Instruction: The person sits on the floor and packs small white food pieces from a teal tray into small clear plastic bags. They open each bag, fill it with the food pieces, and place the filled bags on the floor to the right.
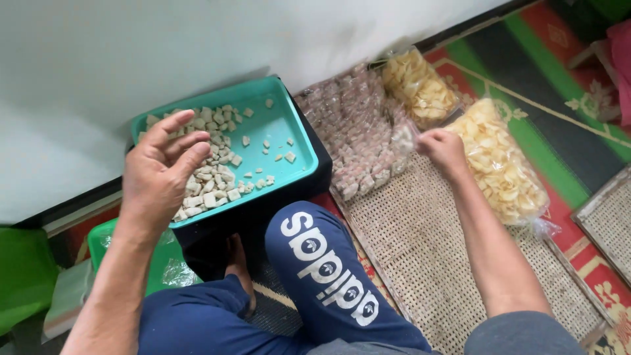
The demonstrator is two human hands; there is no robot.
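My left hand (161, 167) hovers over the teal tray (279, 125), fingers loosely curled and apart; nothing is visible in it. The tray holds several small pale cubes (210, 174), most heaped at its left side. My right hand (442, 148) reaches to the right and pinches the edge of a clear plastic bag of small wrapped pieces (358, 131) lying on a woven rattan tray (420, 250).
Two clear bags of yellow chips (499, 158) (419, 85) lie on the right. The teal tray sits on a black box by a white wall. A green container (161, 263) is at lower left. My knee in blue trousers (325, 263) is in front. Another woven tray (608, 220) lies at far right.
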